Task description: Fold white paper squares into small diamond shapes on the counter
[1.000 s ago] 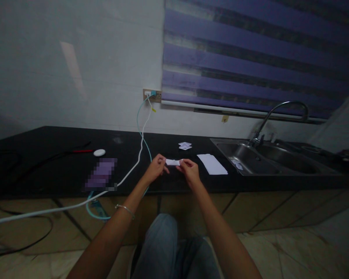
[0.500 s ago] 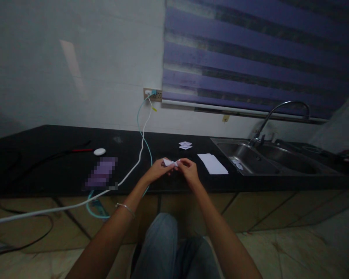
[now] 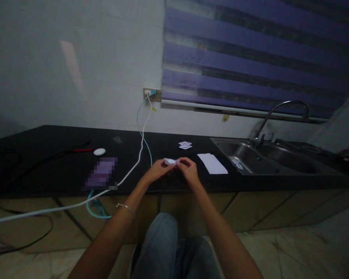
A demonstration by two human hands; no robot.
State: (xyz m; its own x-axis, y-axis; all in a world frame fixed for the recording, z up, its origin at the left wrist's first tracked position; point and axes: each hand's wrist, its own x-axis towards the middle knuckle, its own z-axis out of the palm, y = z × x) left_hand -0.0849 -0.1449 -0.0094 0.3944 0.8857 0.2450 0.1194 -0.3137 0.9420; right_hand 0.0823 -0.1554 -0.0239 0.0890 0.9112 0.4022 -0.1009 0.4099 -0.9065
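Note:
Between my two hands, just above the front part of the black counter (image 3: 128,139), is a small piece of folded white paper (image 3: 170,161). My left hand (image 3: 158,171) pinches its left and lower side, with the thumb on top. The fingers of my right hand (image 3: 188,169) close on its right end, and they hide that end. Farther back lie folded white paper pieces (image 3: 185,145) with pointed ends. To the right of my right hand rests a stack of white paper strips (image 3: 212,164).
A steel double sink (image 3: 250,157) with a curved faucet (image 3: 287,104) is at the right. White and teal cables (image 3: 140,153) run from a wall outlet (image 3: 152,94) across the counter. At left lie a white oval object (image 3: 99,152) and a blurred purple item (image 3: 101,172).
The folded paper has shifted slightly between my fingers; its right part, visible before, is now mostly covered by my right fingertips. Everything else stays in place.

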